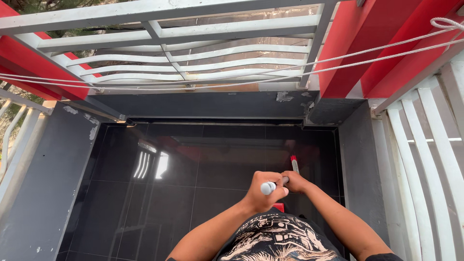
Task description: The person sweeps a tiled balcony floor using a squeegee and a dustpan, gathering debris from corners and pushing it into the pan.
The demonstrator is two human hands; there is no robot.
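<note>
I look straight down at a small balcony with a glossy black tiled floor [145, 193]. Both my hands grip a long mop handle [293, 164], grey with a white end cap and a red band lower down. My left hand [261, 191] is closed around the top of the handle near the cap. Just beyond it on the shaft, my right hand [295, 182] is wrapped around the handle too. The handle runs down and away from me toward the floor. Its lower end is hard to make out against the dark tiles.
White metal railings [193, 53] close the far side, with more white bars at right [425, 159] and left. Two white ropes [377, 53] stretch across above. Red wall panels [367, 43] stand at the far right and left. Grey ledges border the floor.
</note>
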